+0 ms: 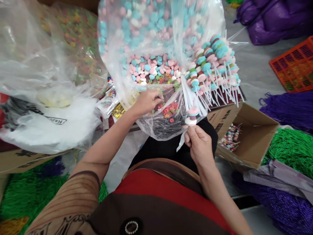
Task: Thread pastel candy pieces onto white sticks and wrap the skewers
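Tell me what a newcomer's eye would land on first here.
Probably the big clear bag of pink, blue and white pieces at top centre. Next, the pile of candy skewers at its right, then the short candy stack held in the right hand.

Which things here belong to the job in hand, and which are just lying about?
Likely part of it:
candy-threaded stick, in the right hand
ring candies, by the left hand
pink, blue and white candies
white sticks

Seemingly just lying about:
orange crate
purple bags
green strands
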Action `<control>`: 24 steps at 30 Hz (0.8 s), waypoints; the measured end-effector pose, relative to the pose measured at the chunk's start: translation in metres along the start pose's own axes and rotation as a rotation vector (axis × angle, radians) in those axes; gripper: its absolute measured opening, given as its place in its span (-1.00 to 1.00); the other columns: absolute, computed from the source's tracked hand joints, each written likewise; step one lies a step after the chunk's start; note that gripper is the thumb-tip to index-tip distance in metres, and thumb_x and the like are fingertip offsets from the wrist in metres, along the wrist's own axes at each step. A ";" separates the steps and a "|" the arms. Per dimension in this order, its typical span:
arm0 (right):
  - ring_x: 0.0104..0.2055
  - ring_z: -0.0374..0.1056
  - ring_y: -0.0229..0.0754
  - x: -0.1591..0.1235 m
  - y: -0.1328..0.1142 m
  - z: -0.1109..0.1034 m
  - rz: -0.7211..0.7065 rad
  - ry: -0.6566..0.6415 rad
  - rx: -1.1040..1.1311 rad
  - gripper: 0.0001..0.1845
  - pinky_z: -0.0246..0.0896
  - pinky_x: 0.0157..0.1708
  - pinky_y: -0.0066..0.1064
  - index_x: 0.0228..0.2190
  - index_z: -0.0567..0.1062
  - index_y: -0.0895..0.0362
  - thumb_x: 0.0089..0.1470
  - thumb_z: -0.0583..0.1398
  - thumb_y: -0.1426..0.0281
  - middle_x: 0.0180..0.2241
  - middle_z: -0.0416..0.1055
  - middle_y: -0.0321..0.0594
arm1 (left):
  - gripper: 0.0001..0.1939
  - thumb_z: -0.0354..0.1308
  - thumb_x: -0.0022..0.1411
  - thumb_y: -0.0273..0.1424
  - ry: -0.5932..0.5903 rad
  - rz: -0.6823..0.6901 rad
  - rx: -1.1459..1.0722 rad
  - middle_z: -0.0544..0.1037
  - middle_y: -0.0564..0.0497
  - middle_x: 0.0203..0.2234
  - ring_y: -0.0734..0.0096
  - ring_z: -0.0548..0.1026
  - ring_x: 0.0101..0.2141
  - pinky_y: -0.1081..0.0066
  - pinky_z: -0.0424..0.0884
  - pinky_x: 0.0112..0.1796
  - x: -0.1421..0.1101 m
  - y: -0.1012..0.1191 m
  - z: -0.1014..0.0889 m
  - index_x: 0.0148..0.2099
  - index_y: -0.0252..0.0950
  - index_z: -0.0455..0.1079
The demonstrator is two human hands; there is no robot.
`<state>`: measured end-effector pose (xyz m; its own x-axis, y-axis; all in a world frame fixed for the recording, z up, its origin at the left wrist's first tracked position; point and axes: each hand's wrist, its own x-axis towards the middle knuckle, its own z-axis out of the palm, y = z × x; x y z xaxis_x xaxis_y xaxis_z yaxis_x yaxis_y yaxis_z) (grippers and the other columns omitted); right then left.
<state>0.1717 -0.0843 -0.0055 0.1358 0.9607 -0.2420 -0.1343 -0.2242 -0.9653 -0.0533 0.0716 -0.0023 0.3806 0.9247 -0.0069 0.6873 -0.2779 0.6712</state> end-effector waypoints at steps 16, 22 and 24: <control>-0.62 0.00 -0.38 -0.002 -0.001 0.001 0.019 -0.002 -0.020 -0.57 -0.14 -0.60 -0.47 -0.31 0.61 0.11 0.20 0.32 -0.02 -0.65 0.18 -0.46 | -0.92 0.23 0.17 -0.43 0.087 0.059 0.010 0.63 -0.08 -0.37 0.16 0.55 -0.22 0.11 0.38 -0.05 -0.018 0.003 0.017 -0.28 -0.27 0.56; -0.66 -0.05 -0.39 -0.006 -0.012 0.009 0.065 -0.143 -0.122 -0.53 -0.13 -0.61 -0.48 -0.29 0.64 0.14 0.27 0.25 -0.03 -0.72 0.14 -0.48 | -0.73 0.40 0.12 -0.20 0.165 -0.226 -1.124 0.69 -0.02 -0.32 0.38 0.62 -0.29 0.38 0.47 -0.24 -0.025 0.005 0.009 -0.22 -0.25 0.51; -0.67 -0.04 -0.39 -0.008 -0.018 0.015 0.065 -0.181 -0.156 -0.52 -0.12 -0.60 -0.48 -0.29 0.65 0.15 0.27 0.23 -0.03 -0.74 0.12 -0.49 | -0.68 0.47 0.06 -0.20 0.145 -0.264 -1.267 0.71 -0.04 -0.29 0.39 0.63 -0.27 0.40 0.48 -0.25 -0.026 0.009 0.010 -0.23 -0.25 0.52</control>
<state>0.1584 -0.0852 0.0154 -0.0480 0.9539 -0.2963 0.0179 -0.2958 -0.9551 -0.0509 0.0419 -0.0036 0.2003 0.9550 -0.2188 -0.3575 0.2791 0.8912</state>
